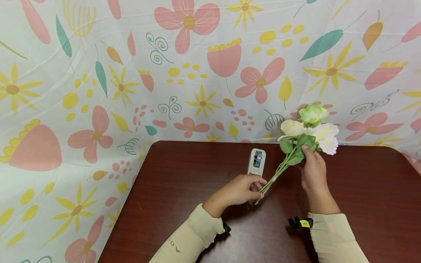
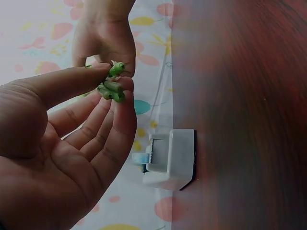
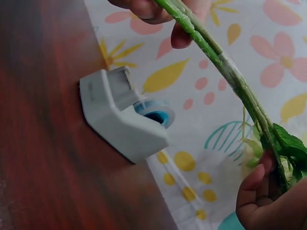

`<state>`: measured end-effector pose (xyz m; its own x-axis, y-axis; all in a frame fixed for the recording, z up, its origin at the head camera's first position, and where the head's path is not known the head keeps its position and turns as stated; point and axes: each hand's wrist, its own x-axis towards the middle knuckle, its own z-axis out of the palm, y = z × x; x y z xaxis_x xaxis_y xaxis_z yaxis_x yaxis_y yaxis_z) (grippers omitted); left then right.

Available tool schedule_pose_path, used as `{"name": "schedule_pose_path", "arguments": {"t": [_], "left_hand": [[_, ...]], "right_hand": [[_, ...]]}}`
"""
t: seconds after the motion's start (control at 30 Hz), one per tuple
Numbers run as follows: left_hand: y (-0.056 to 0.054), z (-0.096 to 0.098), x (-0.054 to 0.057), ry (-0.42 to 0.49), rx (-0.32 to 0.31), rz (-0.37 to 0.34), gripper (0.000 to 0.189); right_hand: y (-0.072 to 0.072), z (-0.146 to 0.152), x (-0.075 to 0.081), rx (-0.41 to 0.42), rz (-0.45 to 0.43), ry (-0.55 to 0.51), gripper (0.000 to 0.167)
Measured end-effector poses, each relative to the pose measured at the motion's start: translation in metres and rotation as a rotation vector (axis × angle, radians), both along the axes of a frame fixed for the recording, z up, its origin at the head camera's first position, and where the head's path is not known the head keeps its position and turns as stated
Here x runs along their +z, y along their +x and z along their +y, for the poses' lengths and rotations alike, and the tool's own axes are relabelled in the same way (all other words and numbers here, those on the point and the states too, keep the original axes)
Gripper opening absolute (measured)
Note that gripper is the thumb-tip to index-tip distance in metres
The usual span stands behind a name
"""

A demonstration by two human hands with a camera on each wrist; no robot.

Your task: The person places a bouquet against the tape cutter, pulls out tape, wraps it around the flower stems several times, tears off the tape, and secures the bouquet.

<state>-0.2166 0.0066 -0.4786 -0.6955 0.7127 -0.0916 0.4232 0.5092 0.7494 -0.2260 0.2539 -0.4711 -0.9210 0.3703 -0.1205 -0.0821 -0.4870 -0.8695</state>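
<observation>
A small bunch of artificial flowers (image 1: 323, 137), white, cream and pale green with green leaves, is held slantwise above the table. My left hand (image 1: 238, 190) pinches the lower stem ends (image 2: 114, 91) between thumb and fingers. Just under the blossoms, my right hand (image 1: 314, 170) grips the stems beside the leaves (image 3: 288, 143). Partway along the green stems (image 3: 211, 45), a shiny band that looks like clear tape wraps them together. Behind the left hand stands a white tape dispenser (image 1: 257, 160), with a blue-cored roll of tape (image 3: 156, 112) in it.
The dark reddish-brown wooden table (image 1: 164, 175) has its back edge against a white cloth (image 1: 131, 73) printed with flowers and leaves. Black straps (image 1: 300, 222) sit at the cuffs of my light sleeves (image 1: 335, 237).
</observation>
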Motion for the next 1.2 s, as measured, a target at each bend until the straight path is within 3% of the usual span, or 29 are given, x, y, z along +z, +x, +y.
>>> {"name": "schedule_pose_path", "arguments": {"t": [0.87,1.2], "left_hand": [[-0.005,0.004,-0.017,-0.088,-0.014,0.001,0.037],[-0.002,0.004,-0.017,-0.144,-0.014,0.005,0.039]], "right_hand": [[-0.009,0.007,-0.028,0.107,-0.154,0.134,0.019],[-0.009,0.008,-0.034,0.173,-0.182,0.213,0.019]]}}
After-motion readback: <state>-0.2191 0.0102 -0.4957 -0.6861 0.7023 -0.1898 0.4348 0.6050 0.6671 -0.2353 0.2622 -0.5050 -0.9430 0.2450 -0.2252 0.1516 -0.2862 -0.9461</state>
